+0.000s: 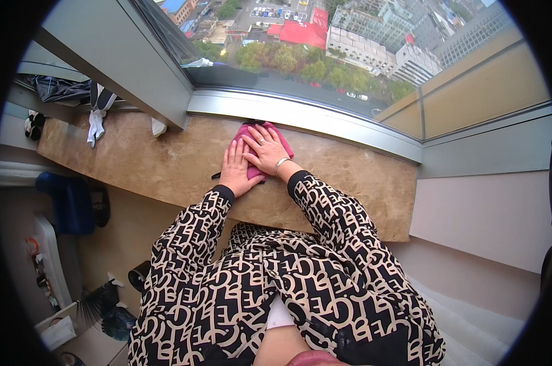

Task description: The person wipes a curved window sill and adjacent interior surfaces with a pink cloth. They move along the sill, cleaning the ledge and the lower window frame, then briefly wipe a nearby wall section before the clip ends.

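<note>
A pink cloth [286, 147] lies on the brown marble-look windowsill [340, 183], close to the window frame. My right hand [267, 150] presses flat on its upper part, fingers a little spread, a ring and a bracelet on it. Lower down, my left hand [235, 171] rests flat along the cloth's left side, its thumb spread out. The fingertips of the two hands nearly meet. Small black parts show at the cloth's far edge and beside my left hand; the hands hide what they belong to.
White socks [95, 127] and dark shoes [103, 97] are at the sill's left, beyond a grey window post [116, 55]. A silver window frame [303, 121] bounds the far side. Below left stand a blue container [68, 201] and a black fan-shaped object [103, 299].
</note>
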Demonstrator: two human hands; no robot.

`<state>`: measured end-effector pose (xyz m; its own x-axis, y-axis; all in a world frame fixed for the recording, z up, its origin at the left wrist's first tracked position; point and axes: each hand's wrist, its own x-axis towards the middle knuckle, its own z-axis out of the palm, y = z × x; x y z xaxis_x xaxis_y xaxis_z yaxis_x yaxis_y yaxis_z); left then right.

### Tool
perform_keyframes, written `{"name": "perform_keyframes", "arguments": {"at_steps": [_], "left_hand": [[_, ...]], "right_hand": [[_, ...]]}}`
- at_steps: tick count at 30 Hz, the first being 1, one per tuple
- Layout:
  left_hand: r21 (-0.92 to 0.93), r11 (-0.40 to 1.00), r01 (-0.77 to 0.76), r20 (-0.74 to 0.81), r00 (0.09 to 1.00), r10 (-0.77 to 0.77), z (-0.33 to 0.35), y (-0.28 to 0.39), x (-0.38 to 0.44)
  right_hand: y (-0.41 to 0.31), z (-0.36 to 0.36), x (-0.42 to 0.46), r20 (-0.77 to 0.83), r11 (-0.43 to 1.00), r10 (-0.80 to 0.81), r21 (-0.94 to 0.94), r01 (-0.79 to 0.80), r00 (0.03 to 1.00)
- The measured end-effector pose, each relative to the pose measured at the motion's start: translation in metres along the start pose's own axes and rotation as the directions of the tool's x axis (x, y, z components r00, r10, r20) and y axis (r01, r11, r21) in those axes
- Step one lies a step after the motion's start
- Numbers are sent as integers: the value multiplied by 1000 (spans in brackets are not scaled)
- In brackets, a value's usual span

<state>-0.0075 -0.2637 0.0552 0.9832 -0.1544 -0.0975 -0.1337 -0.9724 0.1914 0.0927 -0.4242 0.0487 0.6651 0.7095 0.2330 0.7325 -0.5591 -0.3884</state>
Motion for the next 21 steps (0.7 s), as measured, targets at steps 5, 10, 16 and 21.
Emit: {"name": "perform_keyframes", "arguments": {"at_steps": [5,10,16,21], "left_hand": [[-19,999,-45,5,999,45,-3,6,-3],[-48,996,-80,0,997,80,1,27,-2],[-92,984,-151,2,988,152,3,54,-5],[-119,975,-186,12,982,189,3,73,-19]], "right_hand": [[-2,-3,-10,35,999,48,1,-48,998],[7,-13,-34,6,998,58,-20,-58,998],[11,-26,-69,-24,993,110,-44,-111,994],[6,-36,-96,12,987,150,-54,-149,989]]}}
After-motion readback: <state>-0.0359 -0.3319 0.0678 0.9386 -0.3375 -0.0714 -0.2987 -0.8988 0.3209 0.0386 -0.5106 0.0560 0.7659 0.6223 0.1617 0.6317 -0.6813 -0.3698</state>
